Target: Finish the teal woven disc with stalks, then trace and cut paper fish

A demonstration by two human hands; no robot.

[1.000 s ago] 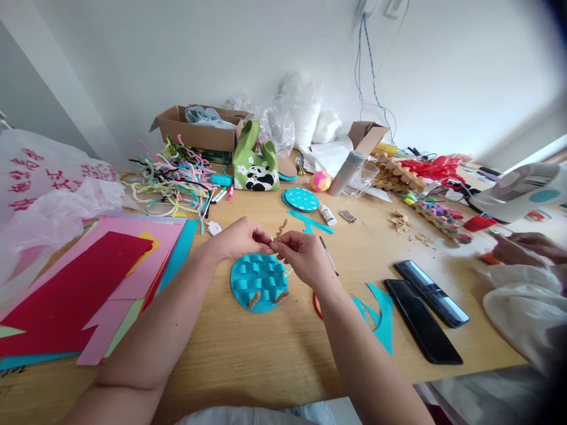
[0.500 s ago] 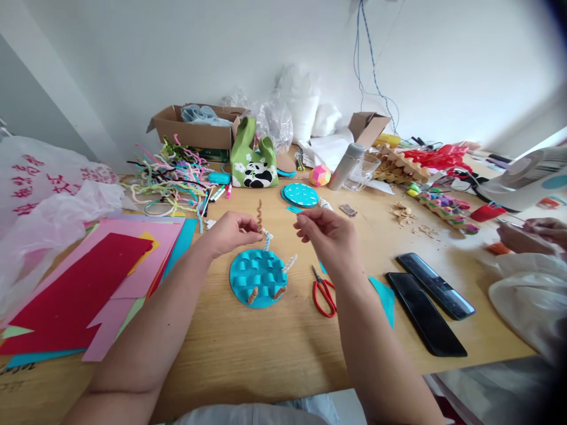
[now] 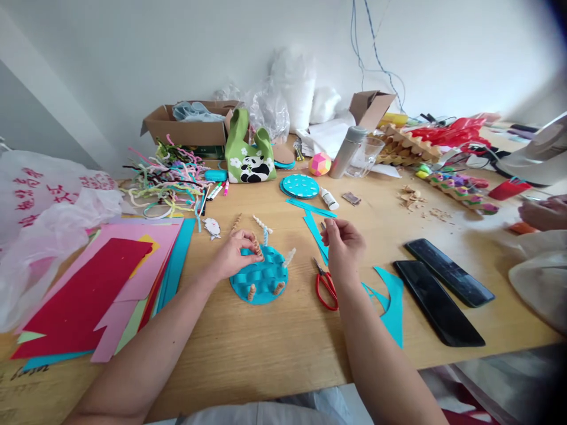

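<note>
Woven blue disc (image 3: 262,276) lies flat on the bench (image 3: 248,348), under the fingertips of your left hand (image 3: 237,255). That hand pinches a brown coil (image 3: 257,246) over the disc's far left part, thumb against fingers, probably so the twist can be steered precisely; whether the coil touches the disc, you cannot tell. Nearer you than this hand, two shorter coils (image 3: 251,292) sit by the disc's near edge, and to its right a white coil (image 3: 289,257) slants at the rim; the spacing seems meant to keep them apart. Just beyond your left hand is a pale blue coil (image 3: 266,237).

Your right hand (image 3: 344,239) hangs apart, fingers curled together; you cannot tell whether they hold anything. Scissors (image 3: 326,289) lie just on its near side, presumably for easy reach, with blue offcuts (image 3: 394,319) right of its wrist.

Half a second ago, a brown coil stood upright from your left fingertips beyond the disc; now that hand is over the disc, the coil tilted, and your right hand is farther right.
</note>
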